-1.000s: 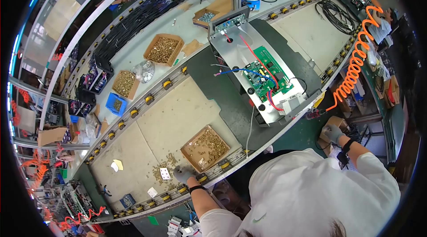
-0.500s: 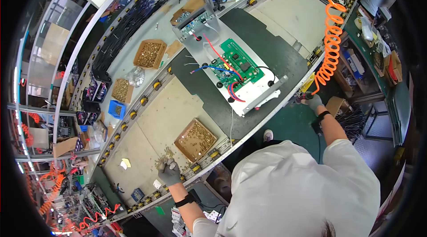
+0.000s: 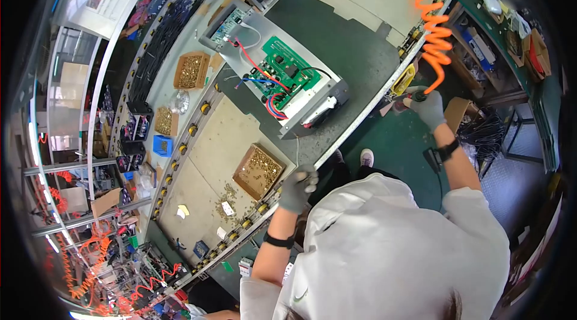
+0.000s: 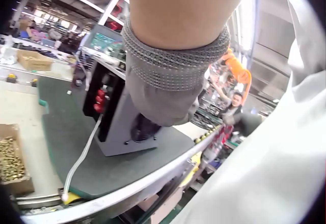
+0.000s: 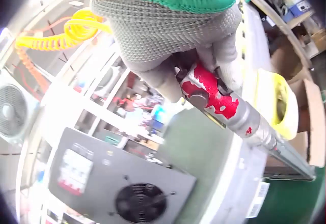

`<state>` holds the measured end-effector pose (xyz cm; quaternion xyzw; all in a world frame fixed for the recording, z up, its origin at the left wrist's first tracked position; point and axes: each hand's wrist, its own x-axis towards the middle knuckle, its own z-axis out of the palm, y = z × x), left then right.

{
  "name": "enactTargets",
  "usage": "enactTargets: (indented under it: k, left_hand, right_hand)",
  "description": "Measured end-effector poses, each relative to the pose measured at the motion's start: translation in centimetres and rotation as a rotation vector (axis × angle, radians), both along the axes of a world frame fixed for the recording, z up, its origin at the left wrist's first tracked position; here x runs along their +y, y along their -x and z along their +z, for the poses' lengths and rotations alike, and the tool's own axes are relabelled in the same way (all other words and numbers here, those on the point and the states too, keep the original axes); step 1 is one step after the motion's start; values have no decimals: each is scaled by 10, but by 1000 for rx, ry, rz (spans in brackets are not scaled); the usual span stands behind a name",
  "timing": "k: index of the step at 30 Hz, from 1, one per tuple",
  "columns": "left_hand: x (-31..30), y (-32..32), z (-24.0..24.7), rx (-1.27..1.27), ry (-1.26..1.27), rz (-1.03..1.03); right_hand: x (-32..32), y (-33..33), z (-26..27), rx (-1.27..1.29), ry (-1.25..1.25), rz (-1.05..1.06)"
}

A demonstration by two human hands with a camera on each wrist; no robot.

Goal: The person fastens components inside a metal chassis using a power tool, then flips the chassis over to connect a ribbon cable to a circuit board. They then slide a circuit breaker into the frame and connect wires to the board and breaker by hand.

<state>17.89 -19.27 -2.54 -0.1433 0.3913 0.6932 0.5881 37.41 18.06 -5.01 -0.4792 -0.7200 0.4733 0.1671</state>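
My gloved right hand (image 3: 428, 109) grips an air screwdriver (image 5: 216, 96), worn red with a long grey shaft, beside the table's front edge. An orange coiled hose (image 3: 437, 49) runs down to it. My gloved left hand (image 3: 299, 189) is over the front edge, fingers curled; I cannot tell what they hold. Left of that hand sits a cardboard tray (image 3: 239, 180) of small brass fasteners, with loose brass fasteners (image 3: 225, 201) spilled near it. Beyond both hands stands a metal chassis (image 3: 255, 31) carrying a green circuit board (image 3: 291, 64) and red and blue wires. Its grey end panel (image 5: 102, 168) has a fan.
A yellow holder (image 3: 404, 79) hangs at the table edge near the screwdriver. Dark green matting (image 3: 354, 37) lies under the chassis. More fastener boxes (image 3: 191, 70) and a blue bin (image 3: 162, 146) stand across the roller line. An open carton (image 3: 460, 112) is on the floor at right.
My left hand has left the spilled fasteners and moved right toward the chassis. My right hand has risen from beside the carton and taken hold of the screwdriver. The head view has shifted.
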Motion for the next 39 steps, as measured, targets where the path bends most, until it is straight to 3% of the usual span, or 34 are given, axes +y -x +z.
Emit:
enactTargets:
  k: [1,3,4,6,8,10,12,14,16,17,18,20,21,22,24,25,26,28,29,30,32,36,39]
  left_hand:
    - [17,-7,-1,66,2,-121]
    - [49,-27,-5,209,49,-394]
    - [63,-38,-7,284,95,-544]
    - [93,-64,29,485,-65,-613]
    - [101,-79,18,411,-137,-558]
    - [117,-85,30,362,-471,-197]
    - [106,-86,47,315,-203,4]
    - [96,-84,56,390,-115,141]
    - [68,-74,41,428,-121,178]
    - [54,-70,32,434,-133,187]
    - [53,-73,41,434,-127,188]
    - [55,-80,67,479,-115,186]
    - [49,-75,67,525,-185,42]
    - [45,-72,61,525,-195,39]
    - [42,-69,50,697,-219,-178]
    - [39,-70,49,678,-171,-243]
    - [46,-72,44,777,-335,-132]
    - [42,-64,55,872,-321,-271]
    - [42,-61,60,875,-322,-262]
    - [44,-59,65,894,-249,-295]
    - [47,-54,85,1028,-111,-361]
    - [28,-29,34,567,-229,-257]
    - [9,-17,32,395,-139,-155]
  right_hand:
    - [-2,-6,23,3,2,-9]
    - [-16,-16,69,300,302,100]
    - [-27,-16,90,302,301,89]
    - [-53,-13,121,549,588,124]
    - [-72,-14,113,684,754,186]
    - [-99,-8,113,758,812,274]
    - [-122,-3,102,868,899,228]
    - [-126,-7,105,807,887,274]
    - [-121,-12,105,6,773,714]
    - [-122,-22,119,-2,352,846]
    - [-119,-26,135,-1,358,848]
    - [-113,-30,164,-70,419,1142]
    - [-114,-27,180,-60,173,1219]
    - [-123,-22,182,-65,165,1213]
    - [-142,-10,183,599,-169,746]
    - [-139,3,185,545,-298,786]
    - [-142,8,177,539,-305,795]
    - [-151,20,142,98,104,967]
    - [-159,21,128,201,377,914]
    - [-162,24,125,197,377,924]
    - [-166,29,122,22,997,842]
    - [-171,17,118,102,1074,674]
    - [-171,-2,122,239,1097,615]
